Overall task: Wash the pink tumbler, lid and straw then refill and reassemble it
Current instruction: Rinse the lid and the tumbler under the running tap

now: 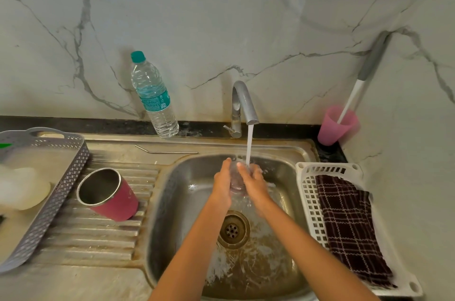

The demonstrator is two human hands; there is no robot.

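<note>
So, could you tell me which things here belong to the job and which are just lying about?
Job: pink steel tumbler, clear plastic lid under the steel tap, bent metal straw, perhaps the clear water bottle.
Lying about: grey perforated basket, white slotted basket, dark checked cloth, pink plastic cup.

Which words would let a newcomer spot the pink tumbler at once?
Start at the steel sink and move left onto its ribbed drainboard. The pink tumbler stands there beside the grey basket. Unlike the paler pink cup in the right corner, it is darker and steel-lined inside.
</note>
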